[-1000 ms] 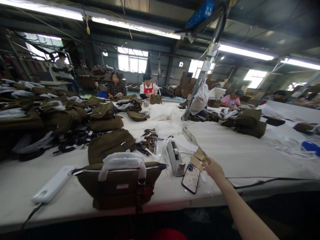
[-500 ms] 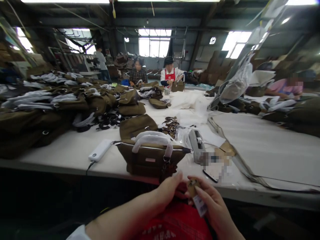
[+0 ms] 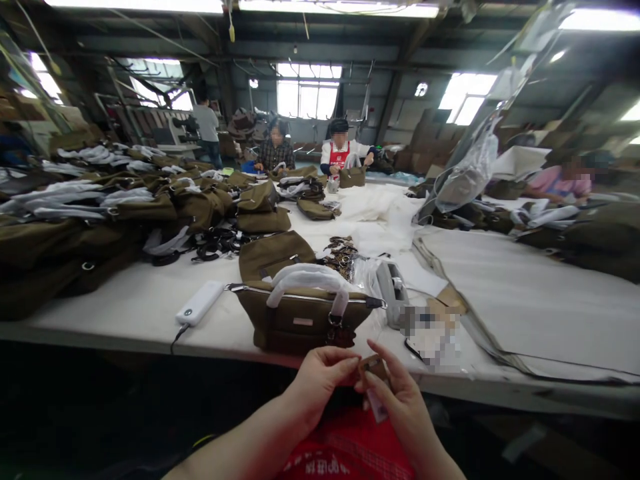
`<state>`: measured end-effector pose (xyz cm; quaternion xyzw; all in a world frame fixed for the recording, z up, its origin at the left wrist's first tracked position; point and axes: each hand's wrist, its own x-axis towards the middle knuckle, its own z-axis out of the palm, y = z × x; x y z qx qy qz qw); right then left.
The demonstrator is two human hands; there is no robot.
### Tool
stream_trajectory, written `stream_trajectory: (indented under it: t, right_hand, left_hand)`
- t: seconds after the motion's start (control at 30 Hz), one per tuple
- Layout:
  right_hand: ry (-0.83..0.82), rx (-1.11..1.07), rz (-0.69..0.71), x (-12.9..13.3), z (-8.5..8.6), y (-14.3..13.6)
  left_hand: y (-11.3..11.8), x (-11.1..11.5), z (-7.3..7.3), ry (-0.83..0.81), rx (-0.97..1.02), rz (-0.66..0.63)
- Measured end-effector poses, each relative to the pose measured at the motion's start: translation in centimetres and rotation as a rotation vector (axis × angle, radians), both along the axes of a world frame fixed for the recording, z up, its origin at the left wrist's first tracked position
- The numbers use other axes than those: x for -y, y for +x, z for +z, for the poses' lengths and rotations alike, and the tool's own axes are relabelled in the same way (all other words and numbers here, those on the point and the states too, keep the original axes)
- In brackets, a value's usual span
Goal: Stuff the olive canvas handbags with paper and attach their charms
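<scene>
My right hand is closed on a brown hang tag with a white label below it, held in front of the table edge. Close beside the tag, my left hand has thumb and forefinger pressed together; what lies between them is too small to make out. Just beyond both hands, an olive handbag stands upright on the table, its handles wrapped in white. A dark charm hangs from the right end of its front handle.
On the white table lie a white power bank with a cable, a grey holder and a heap of metal-ringed charms. Olive bags are piled at left. People work across the table.
My left hand has shifted slightly left, its thumb and forefinger now pinched together beside the tag. My right hand has moved a little left and up with the tag.
</scene>
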<state>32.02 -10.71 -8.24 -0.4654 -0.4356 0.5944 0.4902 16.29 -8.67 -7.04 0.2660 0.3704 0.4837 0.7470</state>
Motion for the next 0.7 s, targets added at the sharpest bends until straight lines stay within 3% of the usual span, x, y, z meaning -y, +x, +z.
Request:
stream_trajectory:
  t: [0.3, 0.5, 0.7]
  right_hand:
    - [0.062, 0.163, 0.064, 0.1, -1.1, -0.2]
    - [0.214, 0.219, 0.154, -0.5, -2.1, 0.4]
    - [0.441, 0.580, 0.059, -1.2, -1.5, 0.4]
  left_hand:
    - [0.0, 0.4, -1.0, 0.199, -0.276, -0.074]
    - [-0.7, 0.4, -1.2, 0.466, -0.694, -0.005]
    - [-0.7, 0.6, -0.5, 0.645, -0.860, -0.087]
